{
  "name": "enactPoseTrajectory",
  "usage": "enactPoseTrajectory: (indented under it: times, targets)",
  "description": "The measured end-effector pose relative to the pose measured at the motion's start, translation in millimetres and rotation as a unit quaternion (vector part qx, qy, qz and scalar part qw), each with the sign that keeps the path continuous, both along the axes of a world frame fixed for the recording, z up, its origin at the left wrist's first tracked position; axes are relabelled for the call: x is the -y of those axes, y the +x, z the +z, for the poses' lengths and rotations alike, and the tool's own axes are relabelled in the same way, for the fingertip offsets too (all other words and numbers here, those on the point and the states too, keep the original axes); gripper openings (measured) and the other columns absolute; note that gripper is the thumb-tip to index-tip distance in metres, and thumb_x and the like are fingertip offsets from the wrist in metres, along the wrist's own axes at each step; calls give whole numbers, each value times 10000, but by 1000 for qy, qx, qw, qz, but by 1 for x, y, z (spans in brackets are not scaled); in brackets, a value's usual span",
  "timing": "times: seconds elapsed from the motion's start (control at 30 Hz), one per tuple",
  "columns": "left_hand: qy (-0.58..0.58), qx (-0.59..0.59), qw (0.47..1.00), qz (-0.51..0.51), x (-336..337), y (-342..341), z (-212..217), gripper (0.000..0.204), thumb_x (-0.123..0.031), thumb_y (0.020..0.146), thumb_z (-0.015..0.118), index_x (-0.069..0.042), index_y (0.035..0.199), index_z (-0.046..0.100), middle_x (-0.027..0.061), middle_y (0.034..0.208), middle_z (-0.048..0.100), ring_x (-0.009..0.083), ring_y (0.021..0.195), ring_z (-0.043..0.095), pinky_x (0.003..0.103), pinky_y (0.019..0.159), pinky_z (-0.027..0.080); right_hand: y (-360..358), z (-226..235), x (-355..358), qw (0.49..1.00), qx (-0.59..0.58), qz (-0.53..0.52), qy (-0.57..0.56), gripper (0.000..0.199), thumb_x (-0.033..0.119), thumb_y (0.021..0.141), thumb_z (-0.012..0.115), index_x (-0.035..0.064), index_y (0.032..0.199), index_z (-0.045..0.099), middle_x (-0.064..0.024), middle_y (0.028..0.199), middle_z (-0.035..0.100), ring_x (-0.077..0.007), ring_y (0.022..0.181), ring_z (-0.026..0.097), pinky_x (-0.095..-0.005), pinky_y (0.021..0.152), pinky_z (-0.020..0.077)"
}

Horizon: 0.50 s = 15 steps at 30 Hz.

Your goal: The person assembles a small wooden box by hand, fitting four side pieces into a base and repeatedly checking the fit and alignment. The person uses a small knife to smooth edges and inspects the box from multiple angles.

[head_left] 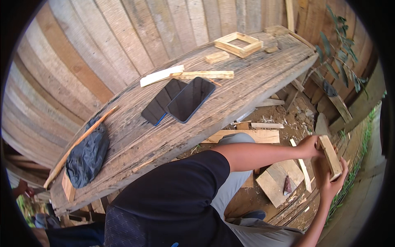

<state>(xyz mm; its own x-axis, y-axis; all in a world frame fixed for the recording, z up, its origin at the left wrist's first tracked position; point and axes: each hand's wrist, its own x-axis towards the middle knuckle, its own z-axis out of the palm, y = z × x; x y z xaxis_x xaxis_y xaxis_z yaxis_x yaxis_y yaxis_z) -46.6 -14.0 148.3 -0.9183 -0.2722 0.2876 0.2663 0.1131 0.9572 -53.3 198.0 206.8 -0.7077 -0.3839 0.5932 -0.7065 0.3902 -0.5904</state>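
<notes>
Off to the right, above the ground, I hold a small wooden box-like piece [330, 158] between both hands. My left hand [309, 147] is closed on its upper left side, with the arm stretched across from the left. My right hand [330, 186] grips it from below, fingers wrapped round its right edge. The piece is tilted and turned edge-on, so its inside is hidden. Beneath my hands a flat wooden board [273, 187] lies on the ground, with a small dark reddish folded piece [287, 185] on top.
A long plank bench [242, 92] carries a square wooden frame [238, 44], wood strips [205, 75], two dark phones [191, 100], a black plastic bag [87, 154] and a long stick [78, 148]. Wood offcuts [263, 135] and shavings litter the ground. Another person's hand [24, 190] shows at far left.
</notes>
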Motion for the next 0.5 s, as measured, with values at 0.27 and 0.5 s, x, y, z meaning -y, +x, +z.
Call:
enactPoseTrajectory:
  times: [0.27, 0.5]
  targets:
    - [-53, 104, 993, -13, 18, 2, -2, 1028, -568, 784, 815, 92, 1460, 409, 274, 1443, 525, 358, 1368, 513, 396, 1127, 416, -51, -25, 11, 926, 317, 2, -206, 437, 83, 1022, 577, 43, 1455, 532, -123, 1407, 565, -222, 1246, 586, -361, 1095, 442]
    - [54, 114, 992, -33, 14, 3, 1, 922, -635, 929, 639, 91, 1458, 429, 299, 1433, 538, 360, 1354, 527, 400, 1124, 414, -37, -23, 19, 880, 408, 40, -240, 590, 218, 975, 627, 15, 1507, 474, -124, 1387, 585, -233, 1265, 586, -383, 1123, 441]
